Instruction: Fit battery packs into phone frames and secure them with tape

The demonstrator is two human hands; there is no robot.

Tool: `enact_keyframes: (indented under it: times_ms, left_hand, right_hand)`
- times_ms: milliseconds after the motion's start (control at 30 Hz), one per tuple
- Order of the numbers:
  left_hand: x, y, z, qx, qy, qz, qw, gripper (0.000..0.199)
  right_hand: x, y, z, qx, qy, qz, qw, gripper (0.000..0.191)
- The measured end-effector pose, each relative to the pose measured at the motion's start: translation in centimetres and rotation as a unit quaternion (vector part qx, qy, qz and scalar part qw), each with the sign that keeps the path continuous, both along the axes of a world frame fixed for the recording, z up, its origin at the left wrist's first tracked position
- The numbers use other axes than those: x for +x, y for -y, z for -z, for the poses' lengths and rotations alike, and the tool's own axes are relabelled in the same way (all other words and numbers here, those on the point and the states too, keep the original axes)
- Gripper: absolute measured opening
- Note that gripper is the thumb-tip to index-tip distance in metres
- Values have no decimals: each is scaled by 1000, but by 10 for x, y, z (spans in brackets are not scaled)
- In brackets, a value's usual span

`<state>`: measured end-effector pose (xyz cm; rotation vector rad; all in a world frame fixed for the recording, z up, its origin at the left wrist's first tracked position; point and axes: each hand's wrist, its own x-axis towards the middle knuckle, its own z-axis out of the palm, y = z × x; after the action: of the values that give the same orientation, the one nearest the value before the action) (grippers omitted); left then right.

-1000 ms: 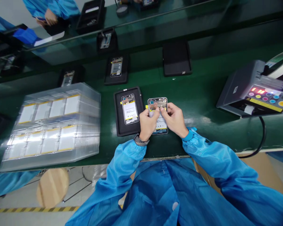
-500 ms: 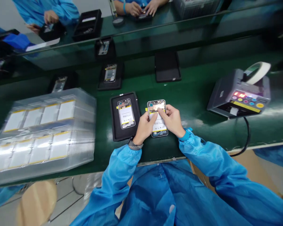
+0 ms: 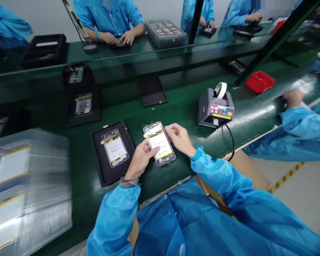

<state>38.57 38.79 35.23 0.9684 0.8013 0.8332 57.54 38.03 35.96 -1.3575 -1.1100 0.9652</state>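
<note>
My left hand (image 3: 141,156) is closed round the left side of an opened phone (image 3: 161,144), its thumb lying over the white battery. The phone is tilted above the green bench, with its circuit board and yellow strips showing. My right hand (image 3: 180,138) is at the phone's upper right edge, fingers bent together; what their tips hold, if anything, is hidden. Left of my hands, a second opened phone (image 3: 115,147) with a white battery lies in a black tray (image 3: 96,167).
A tape dispenser (image 3: 206,106) with a cable stands to the right. Clear plastic trays of batteries (image 3: 50,170) fill the left. Farther back are a black tray (image 3: 152,91), another tray with a phone (image 3: 83,105) and a red bin (image 3: 260,81). A co-worker's hand (image 3: 293,97) rests at far right.
The view has swung to the right. My right hand has drawn back from the phone's face to its right edge, while my left hand keeps hold of the phone, which is more tilted.
</note>
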Motion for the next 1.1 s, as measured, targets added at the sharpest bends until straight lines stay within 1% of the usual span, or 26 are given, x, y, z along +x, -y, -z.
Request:
enact_keyframes:
  times_ms: [100,133,200,233,267,300,400,533,833,967,1100]
  left_hand:
    - [-2,-1,3,-13,-6,-38,999,58]
    - [-3,-2,4,-19,-7,-49,999,57]
    - [-4,-4,4,-28,-10,-63,998,61]
    - [-4,-4,4,-29,-11,-66,997,64]
    - [-4,-4,4,-27,-14,-68,997,67]
    - [-4,-4,3,-24,-16,-71,997,69]
    - [-3,-3,1,-22,-25,-71,997,72]
    - [-4,-3,-1,-26,-43,-71,996,77]
    - [-3,-5,2,-23,-32,-103,994,71]
    - [-3,-6,3,-26,-32,-112,993,69]
    - [-4,-7,4,-30,-27,-116,992,70]
  right_hand:
    - [56,32,-7,3,29,134,991,37]
    - [76,43,-9,12,38,186,982,35]
    - [113,60,-13,32,58,289,955,36]
    - [128,65,-14,36,68,328,941,38]
    - [140,68,-14,37,77,352,932,39]
    - [148,69,-14,33,84,361,928,40]
    - [158,64,-14,7,88,335,938,41]
    - [157,58,-17,-13,78,324,943,40]
    - [150,54,-26,-52,63,316,945,32]
    - [148,51,-26,-66,62,322,942,30]
    - [148,50,-24,-68,37,316,946,26]
